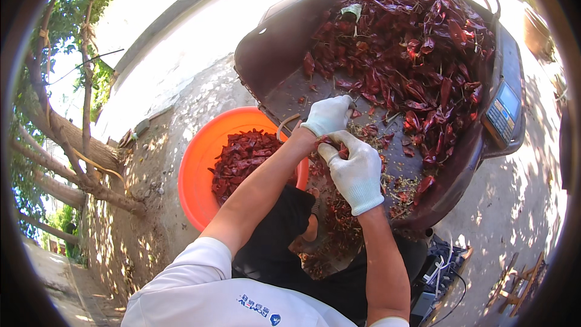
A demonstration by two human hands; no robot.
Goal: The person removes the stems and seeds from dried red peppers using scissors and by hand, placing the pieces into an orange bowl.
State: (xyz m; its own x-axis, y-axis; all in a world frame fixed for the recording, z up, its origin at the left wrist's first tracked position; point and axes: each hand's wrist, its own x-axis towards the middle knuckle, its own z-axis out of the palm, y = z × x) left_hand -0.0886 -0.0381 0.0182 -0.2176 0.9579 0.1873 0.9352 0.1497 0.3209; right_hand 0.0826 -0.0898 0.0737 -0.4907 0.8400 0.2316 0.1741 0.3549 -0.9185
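White knitted gloves cover both hands. My right hand is closed around a dried red chili pepper, low over the open end of a dark cart bed. Just beyond it, my left hand reaches over the bed's edge; its fingertips are partly hidden, so its hold is unclear. A large heap of dried red chili peppers fills the far and right parts of the cart bed. Loose seeds and pepper bits lie near my right hand. Dark red pepper pieces lie in an orange plastic basin at the left.
A keypad unit with a small screen sits at the cart's right side. More pepper scraps lie between the person's legs. A crate with cables and a wooden stool are at the lower right. Tree trunks stand left.
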